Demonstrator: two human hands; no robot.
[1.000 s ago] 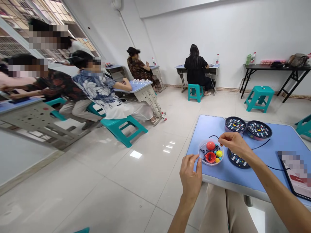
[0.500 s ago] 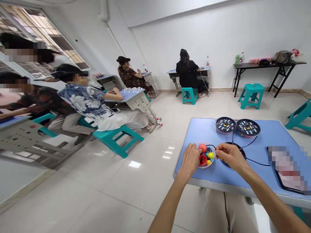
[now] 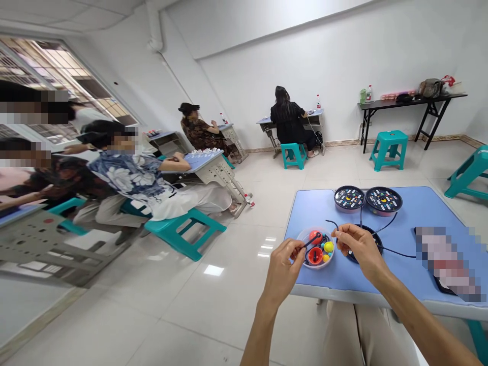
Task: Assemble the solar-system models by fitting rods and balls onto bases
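On the blue desk (image 3: 419,213) sat the clear round tub (image 3: 309,264) of red and yellow pieces, above whose near-left side the left hand (image 3: 284,262) pinched a small black part (image 3: 312,240), while the right hand (image 3: 356,244), beside the tub, had its fingertips clamped on a thin black cord (image 3: 332,222).

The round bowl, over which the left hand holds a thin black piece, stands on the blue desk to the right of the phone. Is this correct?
No: the head view shows the round bowl left of the phone. The left hand does hold a thin black piece over it.
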